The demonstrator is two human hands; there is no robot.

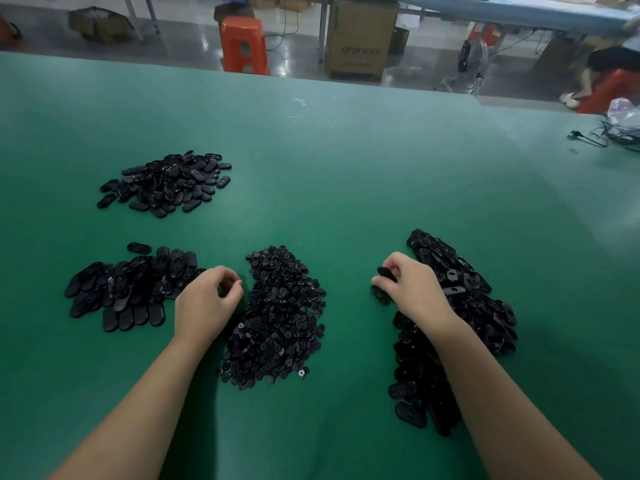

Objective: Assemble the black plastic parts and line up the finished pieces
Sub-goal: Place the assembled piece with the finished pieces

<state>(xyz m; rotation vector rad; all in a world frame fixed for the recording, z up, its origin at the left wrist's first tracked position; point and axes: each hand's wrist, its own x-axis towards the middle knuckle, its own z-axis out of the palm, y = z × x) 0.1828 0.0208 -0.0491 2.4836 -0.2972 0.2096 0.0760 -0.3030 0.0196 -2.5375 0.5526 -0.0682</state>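
Centrally, the left hand (207, 303) is curling its fingers at the small-parts heap (277, 317), whether pinching one cannot be told; the right hand (412, 289) is gripping an oval shell (386, 273) beside the shell pile (460, 306), likely for mating. Finished pieces (128, 289) are lying leftward on the bench (346, 168).

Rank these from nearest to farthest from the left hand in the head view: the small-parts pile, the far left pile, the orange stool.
From the left hand:
1. Small-parts pile, right beside it at centre.
2. Far left pile, further up the table.
3. Orange stool, on the floor beyond the table's far edge.
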